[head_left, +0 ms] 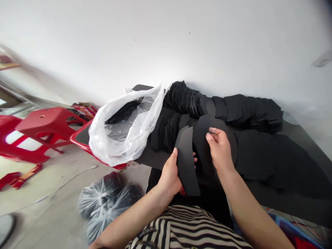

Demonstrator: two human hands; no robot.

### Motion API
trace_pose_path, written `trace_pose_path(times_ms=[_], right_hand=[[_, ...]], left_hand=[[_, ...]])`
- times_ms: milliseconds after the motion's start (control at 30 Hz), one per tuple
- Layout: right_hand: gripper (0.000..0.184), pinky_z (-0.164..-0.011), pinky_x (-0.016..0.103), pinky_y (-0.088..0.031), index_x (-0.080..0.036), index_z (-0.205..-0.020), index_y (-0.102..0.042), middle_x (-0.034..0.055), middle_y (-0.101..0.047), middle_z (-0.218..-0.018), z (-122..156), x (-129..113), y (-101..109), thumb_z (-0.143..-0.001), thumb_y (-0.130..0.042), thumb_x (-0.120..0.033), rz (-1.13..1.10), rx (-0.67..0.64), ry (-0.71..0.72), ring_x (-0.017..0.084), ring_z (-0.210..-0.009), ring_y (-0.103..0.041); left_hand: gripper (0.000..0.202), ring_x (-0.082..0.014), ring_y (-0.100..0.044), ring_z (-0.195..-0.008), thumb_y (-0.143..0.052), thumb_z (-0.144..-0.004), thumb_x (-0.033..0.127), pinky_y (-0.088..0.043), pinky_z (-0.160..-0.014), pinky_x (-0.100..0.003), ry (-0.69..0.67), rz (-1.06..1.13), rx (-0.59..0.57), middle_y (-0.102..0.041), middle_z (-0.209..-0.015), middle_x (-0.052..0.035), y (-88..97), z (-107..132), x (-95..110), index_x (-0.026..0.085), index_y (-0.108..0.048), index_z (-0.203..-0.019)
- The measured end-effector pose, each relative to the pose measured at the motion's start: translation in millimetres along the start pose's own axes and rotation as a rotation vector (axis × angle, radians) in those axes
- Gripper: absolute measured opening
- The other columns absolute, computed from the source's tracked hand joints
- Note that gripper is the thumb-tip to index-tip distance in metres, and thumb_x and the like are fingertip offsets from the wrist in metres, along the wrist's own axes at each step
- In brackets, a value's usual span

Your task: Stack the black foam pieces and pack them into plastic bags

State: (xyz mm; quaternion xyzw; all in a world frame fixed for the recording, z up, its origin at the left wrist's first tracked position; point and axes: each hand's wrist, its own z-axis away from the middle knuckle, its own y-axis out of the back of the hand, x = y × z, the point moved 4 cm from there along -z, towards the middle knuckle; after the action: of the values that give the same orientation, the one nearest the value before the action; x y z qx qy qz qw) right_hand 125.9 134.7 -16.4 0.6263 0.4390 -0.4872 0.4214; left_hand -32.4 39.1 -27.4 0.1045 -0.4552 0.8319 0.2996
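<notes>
My left hand (172, 174) grips a small stack of flat black cut pieces (187, 160). The thumb lies on the near face and the fingertips show behind the far edge. Just to the right, my right hand (220, 147) is closed in a pinch, thumb against forefinger, at the edge of a single curved black piece (202, 141). Behind both hands, long rows of similar black pieces (181, 98) lie overlapped on a dark tabletop (155, 157). More spread-out pieces (275, 155) lie right of my right hand.
An open clear plastic bag (124, 148) with black pieces inside stands at the table's left end. Tied bags (101, 193) rest on the floor below. Red plastic stools (49, 121) stand at left. A white wall (166, 41) rises behind the table.
</notes>
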Motion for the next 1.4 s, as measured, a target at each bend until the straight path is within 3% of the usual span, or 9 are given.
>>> trace_pose_path(times_ms=[200,367,533,633,833,1033,1133,1267,1400], right_hand=[[0.040,-0.078,0.039,-0.051,-0.015,-0.113,-0.058,0.0103,-0.067,-0.099,-40,26,-20,-0.078,-0.064,-0.032,0.371,-0.110,0.070,0.021,-0.083,-0.063],[0.024,-0.076,0.036,-0.053,-0.020,-0.111,-0.060,0.0104,-0.059,-0.113,23,-31,-19,-0.090,-0.056,-0.031,0.428,-0.071,0.465,0.017,-0.084,-0.060],[0.037,-0.079,0.036,-0.055,-0.022,-0.119,-0.055,0.0087,-0.061,-0.113,81,-50,-23,-0.089,-0.064,-0.041,0.428,-0.328,0.443,0.020,-0.092,-0.061],[0.049,-0.080,0.039,-0.056,-0.021,-0.121,-0.053,0.0104,-0.060,-0.116,86,-44,-19,-0.083,-0.070,-0.046,0.453,-0.307,0.373,0.022,-0.095,-0.061],[0.018,-0.077,0.032,-0.054,-0.023,-0.103,-0.061,0.0042,-0.068,-0.098,66,-40,15,-0.092,-0.055,-0.035,0.419,-0.173,0.268,0.018,-0.084,-0.065],[0.031,-0.072,0.036,-0.049,-0.021,-0.109,-0.061,0.0056,-0.068,-0.089,18,-17,97,-0.085,-0.058,-0.040,0.638,0.172,0.176,0.021,-0.073,-0.062],[0.040,-0.071,0.039,-0.047,-0.021,-0.121,-0.057,0.0083,-0.069,-0.093,1,-2,125,-0.085,-0.055,-0.038,0.822,0.192,0.131,0.024,-0.076,-0.061],[0.041,-0.082,0.048,-0.045,-0.018,-0.120,-0.060,0.0162,-0.064,-0.116,4,-4,128,-0.085,-0.054,-0.038,0.955,0.169,0.234,0.033,-0.102,-0.058],[0.034,-0.085,0.042,-0.050,-0.021,-0.115,-0.064,0.0103,-0.068,-0.111,27,-21,97,-0.090,-0.054,-0.042,0.529,0.035,0.227,0.025,-0.096,-0.064]], left_hand=[[0.040,-0.0233,-0.072,-0.079,-0.067,-0.085,0.042,-0.059,-0.075,-0.034,0.011,0.066,0.076,-0.075,-0.087,-0.0128,6.9,1,5,0.011,-0.067,-0.111],[0.038,-0.0222,-0.072,-0.091,-0.073,-0.080,0.034,-0.056,-0.086,-0.034,-0.164,0.092,0.067,-0.075,-0.098,-0.0096,6.4,1,13,0.017,-0.065,-0.113],[0.038,-0.0195,-0.070,-0.097,-0.076,-0.078,0.029,-0.054,-0.091,-0.032,-0.314,0.029,-0.010,-0.074,-0.103,-0.0044,-1.2,4,13,0.021,-0.064,-0.112],[0.029,-0.0198,-0.068,-0.101,-0.072,-0.082,0.035,-0.053,-0.091,-0.031,-0.311,0.001,-0.029,-0.073,-0.106,-0.0052,-5.5,7,8,0.021,-0.067,-0.107],[0.043,-0.0204,-0.070,-0.084,-0.063,-0.086,0.050,-0.055,-0.077,-0.030,-0.172,-0.099,-0.030,-0.074,-0.103,-0.0119,-16.4,10,-1,0.014,-0.071,-0.108],[0.063,-0.0209,-0.068,-0.081,-0.042,-0.092,0.062,-0.055,-0.069,-0.030,-0.080,-0.112,-0.139,-0.072,-0.108,-0.0178,-35.1,5,-9,0.007,-0.074,-0.098],[0.060,-0.0184,-0.067,-0.071,-0.047,-0.090,0.061,-0.055,-0.068,-0.030,0.015,-0.124,-0.171,-0.072,-0.105,-0.0170,-41.1,5,-16,0.008,-0.073,-0.100],[0.059,-0.0197,-0.067,-0.064,-0.054,-0.088,0.060,-0.054,-0.063,-0.032,0.072,-0.174,-0.125,-0.073,-0.096,-0.0180,-45.0,8,-23,0.008,-0.070,-0.110],[0.061,-0.0217,-0.067,-0.060,-0.059,-0.086,0.056,-0.054,-0.059,-0.034,-0.009,-0.217,-0.075,-0.074,-0.092,-0.0167,-45.9,7,-26,0.011,-0.060,-0.126]])
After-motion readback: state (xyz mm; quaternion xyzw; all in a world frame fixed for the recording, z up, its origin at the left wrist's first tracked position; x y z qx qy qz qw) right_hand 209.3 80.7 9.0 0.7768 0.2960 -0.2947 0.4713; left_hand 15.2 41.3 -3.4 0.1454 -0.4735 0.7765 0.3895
